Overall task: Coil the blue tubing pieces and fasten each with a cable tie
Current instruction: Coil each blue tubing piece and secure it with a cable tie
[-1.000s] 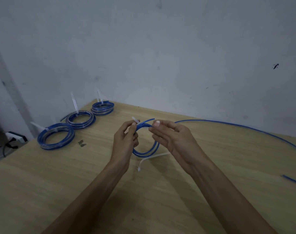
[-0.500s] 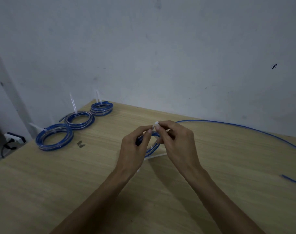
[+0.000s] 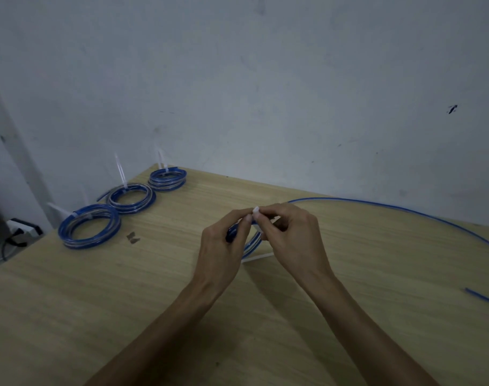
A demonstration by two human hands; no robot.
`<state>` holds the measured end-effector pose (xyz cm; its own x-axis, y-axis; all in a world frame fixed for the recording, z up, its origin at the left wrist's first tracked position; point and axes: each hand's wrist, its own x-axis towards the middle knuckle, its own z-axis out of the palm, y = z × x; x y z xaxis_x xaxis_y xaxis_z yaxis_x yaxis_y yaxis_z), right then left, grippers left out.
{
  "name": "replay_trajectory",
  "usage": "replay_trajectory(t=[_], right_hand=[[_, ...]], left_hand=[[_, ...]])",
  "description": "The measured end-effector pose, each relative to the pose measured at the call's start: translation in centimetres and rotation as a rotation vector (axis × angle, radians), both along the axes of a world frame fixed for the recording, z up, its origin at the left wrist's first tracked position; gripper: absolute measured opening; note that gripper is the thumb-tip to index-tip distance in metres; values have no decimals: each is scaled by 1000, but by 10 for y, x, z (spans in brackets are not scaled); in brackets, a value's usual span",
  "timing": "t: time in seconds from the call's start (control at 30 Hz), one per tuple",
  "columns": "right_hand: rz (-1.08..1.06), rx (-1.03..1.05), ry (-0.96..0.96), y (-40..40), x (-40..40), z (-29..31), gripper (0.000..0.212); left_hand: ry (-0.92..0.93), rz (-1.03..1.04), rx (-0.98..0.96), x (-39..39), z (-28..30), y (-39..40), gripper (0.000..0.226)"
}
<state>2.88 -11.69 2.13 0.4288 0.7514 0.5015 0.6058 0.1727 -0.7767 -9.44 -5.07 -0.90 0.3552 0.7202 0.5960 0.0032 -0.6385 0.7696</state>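
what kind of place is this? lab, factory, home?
Probably a small workshop or assembly bench, not certain: a bare wooden table against a scuffed plain wall, three tied tubing coils lined up, loose blue tubing still waiting.

Both hands, the left hand and right hand, pinch a white cable tie on a small blue coil over the wooden table.

place: probably a workshop | signs: bare scuffed wall; plain wooden table; tied tubing coils
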Motion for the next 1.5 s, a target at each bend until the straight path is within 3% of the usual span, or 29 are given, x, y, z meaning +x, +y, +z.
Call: replay_trajectory(t=[0.3, 0.7, 1.07, 1.2, 1.5], right_hand=[[80, 26, -5, -3, 2, 5, 2], [144, 19, -326, -11, 19, 28, 5], [166, -159, -161, -21, 29, 42, 9], [89, -131, -327, -17, 29, 37, 8], [127, -115, -262, -21, 23, 44, 9]], left_hand=[[-5, -34, -18, 0, 4, 0, 23], [15, -163, -131, -2, 15, -5, 24], [72, -258, -196, -2, 16, -9, 35], [104, -256, -206, -2, 16, -9, 32], [109, -283, -254, -5, 20, -8, 29]])
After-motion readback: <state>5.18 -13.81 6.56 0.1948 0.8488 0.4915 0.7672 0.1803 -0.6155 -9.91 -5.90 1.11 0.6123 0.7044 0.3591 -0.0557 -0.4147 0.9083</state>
